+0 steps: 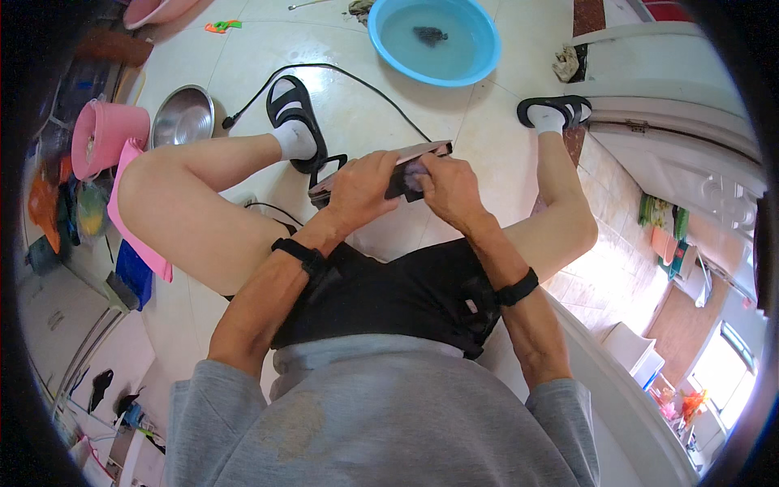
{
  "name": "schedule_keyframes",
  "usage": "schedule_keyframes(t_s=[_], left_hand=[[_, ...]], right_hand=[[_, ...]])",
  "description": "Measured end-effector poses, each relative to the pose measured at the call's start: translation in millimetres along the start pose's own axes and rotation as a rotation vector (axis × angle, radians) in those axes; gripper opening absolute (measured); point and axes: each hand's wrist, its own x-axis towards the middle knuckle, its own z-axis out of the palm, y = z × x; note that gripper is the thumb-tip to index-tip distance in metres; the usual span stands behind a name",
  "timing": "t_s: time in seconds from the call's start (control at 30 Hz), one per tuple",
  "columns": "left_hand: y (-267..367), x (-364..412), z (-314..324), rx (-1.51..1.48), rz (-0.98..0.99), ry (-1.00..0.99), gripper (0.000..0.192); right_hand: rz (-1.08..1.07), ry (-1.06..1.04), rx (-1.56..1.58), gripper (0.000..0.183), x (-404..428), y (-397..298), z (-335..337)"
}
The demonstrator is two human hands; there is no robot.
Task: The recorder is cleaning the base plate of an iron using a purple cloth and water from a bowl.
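Above the floor between my knees, my left hand (pixel 364 189) grips the near side of a flat pink-and-black appliance (pixel 423 149). It is tilted, so most of its face is hidden. A black bracket or handle (pixel 331 163) sticks out at its left end. My right hand (pixel 453 189) pinches a greyish-purple cloth or pad (pixel 415 175) against the dark side of the appliance. From its far right corner a black power cord (pixel 365 79) arcs left over the tiles to a plug (pixel 228 122) lying on the floor.
A blue basin (pixel 382 49) of water with a dark mesh-like item (pixel 429 36) stands ahead. To the left are a steel bowl (pixel 182 115), a pink bucket (pixel 122 134) and a blue dustpan (pixel 134 274). Orange-green clips (pixel 223 27) lie farther off. A white door (pixel 681 137) stands right.
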Motion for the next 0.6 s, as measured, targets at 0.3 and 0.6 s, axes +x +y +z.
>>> schedule_keyframes(t_s=[0.3, 0.6], left_hand=[[-10, -6, -8, -0.015, 0.006, 0.035, 0.072], [-9, -9, -10, 0.008, 0.030, -0.015, 0.072]], right_hand=[[0.346, 0.414, 0.775, 0.025, -28, 18, -31], [0.649, 0.722, 1.169, 0.031, -62, 86, -25]])
